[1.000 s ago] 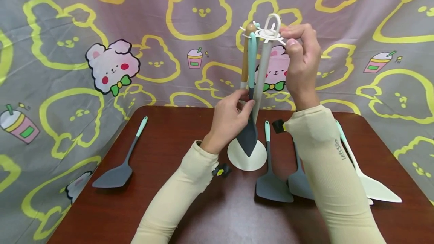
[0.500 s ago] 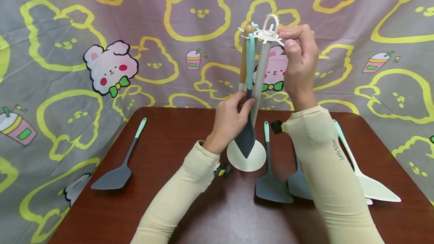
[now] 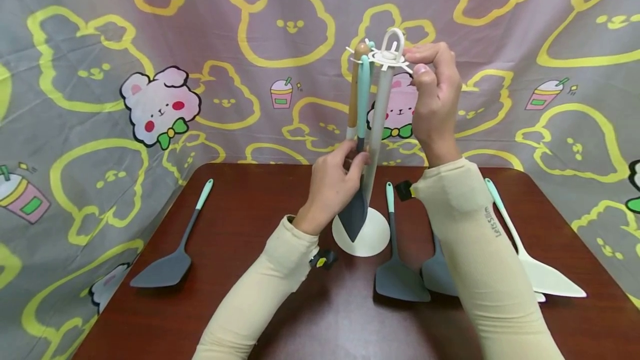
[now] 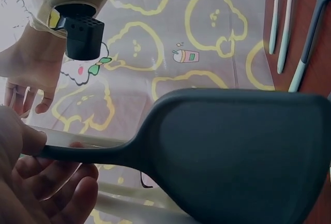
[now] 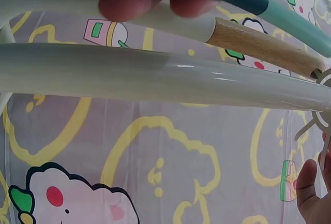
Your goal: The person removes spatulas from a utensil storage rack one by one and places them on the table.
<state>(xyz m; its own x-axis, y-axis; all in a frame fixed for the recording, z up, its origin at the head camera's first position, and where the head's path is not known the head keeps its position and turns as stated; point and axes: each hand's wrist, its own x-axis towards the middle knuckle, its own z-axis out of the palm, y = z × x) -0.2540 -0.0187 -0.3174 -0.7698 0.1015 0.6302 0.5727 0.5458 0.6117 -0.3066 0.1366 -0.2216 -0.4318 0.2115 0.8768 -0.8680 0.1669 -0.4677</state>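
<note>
My left hand (image 3: 331, 185) pinches the dark shaft of a spatula (image 3: 363, 96) with a mint handle. Its handle end meets a hook of the white utensil stand (image 3: 381, 115), and its grey blade (image 4: 232, 151) hangs over the round base. At the top of the stand, my right hand (image 3: 436, 96) pinches one of the hook arms between thumb and index finger. A utensil with a wooden handle (image 3: 353, 99) hangs beside the spatula; its lower part is hidden behind the left hand. Another mint handle end (image 3: 370, 45) shows behind these.
On the brown table (image 3: 240, 221), a grey spatula (image 3: 165, 268) lies at the left. Right of the stand lie one grey turner (image 3: 398, 280), another (image 3: 439, 271) partly under the right forearm, and a white turner (image 3: 547, 276). A patterned cloth (image 3: 300, 4) hangs behind.
The head view has shifted slightly. The spatula's blade tip has swung a little left over the stand's base. Both hands keep their holds.
</note>
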